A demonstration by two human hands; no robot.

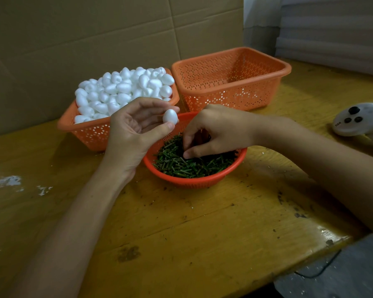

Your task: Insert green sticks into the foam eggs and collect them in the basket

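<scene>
Search among green sticks [181,166].
Left hand [134,130] pinches foam egg [170,116]; right hand [215,130] curls in the pile, hold unclear; better take only one.

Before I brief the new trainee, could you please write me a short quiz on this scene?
1. Fill in: the heaped egg basket stands to the ___ of the empty basket.
2. True or false: the left hand pinches a foam egg.
3. The right hand reaches into: A the green sticks; B the heaped egg basket; C the empty basket.
Key: 1 left; 2 true; 3 A.
</scene>
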